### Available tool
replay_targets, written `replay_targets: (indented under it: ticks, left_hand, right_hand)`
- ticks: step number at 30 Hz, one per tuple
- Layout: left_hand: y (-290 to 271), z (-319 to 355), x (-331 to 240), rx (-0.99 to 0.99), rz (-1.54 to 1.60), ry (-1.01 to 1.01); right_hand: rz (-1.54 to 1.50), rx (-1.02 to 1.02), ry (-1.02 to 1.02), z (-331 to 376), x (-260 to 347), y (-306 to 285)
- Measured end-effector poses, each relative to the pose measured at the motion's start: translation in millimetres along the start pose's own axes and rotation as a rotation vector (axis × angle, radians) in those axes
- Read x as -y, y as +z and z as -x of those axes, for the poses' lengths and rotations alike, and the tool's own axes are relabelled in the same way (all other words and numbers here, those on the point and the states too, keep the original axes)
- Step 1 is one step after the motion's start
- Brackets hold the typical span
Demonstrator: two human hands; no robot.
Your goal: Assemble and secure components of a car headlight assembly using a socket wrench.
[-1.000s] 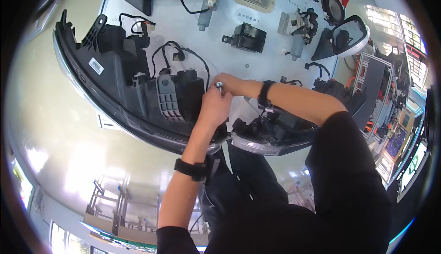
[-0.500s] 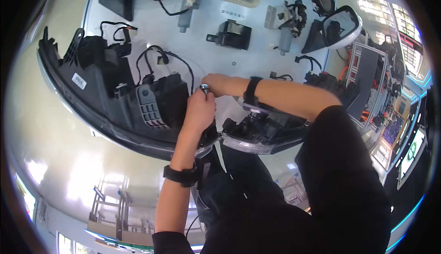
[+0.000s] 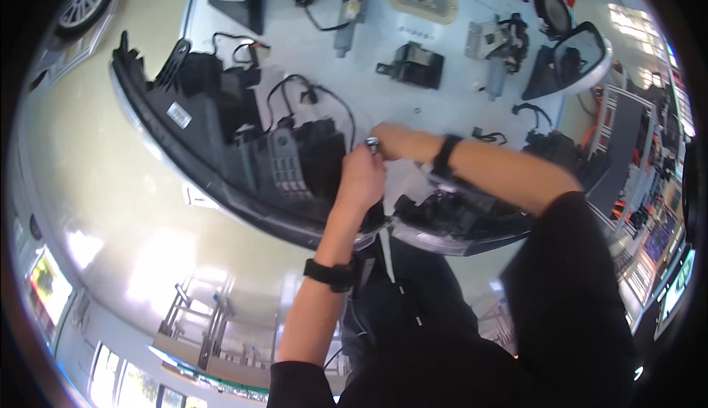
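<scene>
We have our left hand (image 3: 363, 179) curled in a fist around a slim tool with a round, shiny silver metal head (image 3: 372, 144), which pokes up above the thumb. Our right hand (image 3: 400, 142) presses in just behind it, fingers bent; we cannot tell what they grip. The tool sits between our hands, over the lower part of the white flat board (image 3: 391, 105).

Crowding the left fist is a large black plastic headlamp with a curved clear edge (image 3: 221, 150), and a thin black looped cable (image 3: 341, 102) runs down close to the fingers. A smaller black headlamp with a clear lens (image 3: 457, 220) lies below our right forearm, which covers part of it. Farther up the board we see a black rectangular plastic box (image 3: 417, 65) and, to the right, a white-backed side mirror (image 3: 579, 54).
</scene>
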State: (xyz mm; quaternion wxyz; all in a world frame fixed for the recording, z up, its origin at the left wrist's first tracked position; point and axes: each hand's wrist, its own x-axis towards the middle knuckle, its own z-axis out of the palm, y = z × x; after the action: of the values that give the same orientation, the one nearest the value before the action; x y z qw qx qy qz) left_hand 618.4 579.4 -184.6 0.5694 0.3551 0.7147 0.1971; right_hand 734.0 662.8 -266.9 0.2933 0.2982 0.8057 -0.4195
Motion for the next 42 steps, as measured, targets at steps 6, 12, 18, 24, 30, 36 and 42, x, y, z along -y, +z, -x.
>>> replay_targets:
  ticks: [6,12,18,24,30,36,42]
  left_hand:
    - [-13.5,1.6,11.0,0.179,0.139,0.026]
    - [-11.2,0.9,-0.7,0.197,0.151,-0.066]
    - [-16.1,-3.6,9.9,0.239,0.246,-0.087]
    - [-23.5,0.6,6.0,0.245,0.086,-0.019]
    - [-14.5,-4.8,4.4,0.218,0.038,-0.071]
    - [-20.5,5.2,8.8,0.191,0.079,0.053]
    - [-14.5,2.4,6.9,0.091,-0.198,0.072]
  right_hand:
    - [-0.083,0.419,0.052,80.3,41.2,-94.8]
    - [0.097,-0.071,-0.024,16.8,22.0,-22.7]
    - [-0.173,0.1,0.144,48.5,17.0,-31.2]
    - [0.199,-0.124,-0.221,47.4,35.9,-59.0]
    - [-0.15,-0.303,-0.208,7.9,5.6,3.9]
    - [-0.084,-0.058,0.011,82.0,29.8,-61.8]
    - [-0.285,-0.378,-0.193,4.5,12.9,7.0]
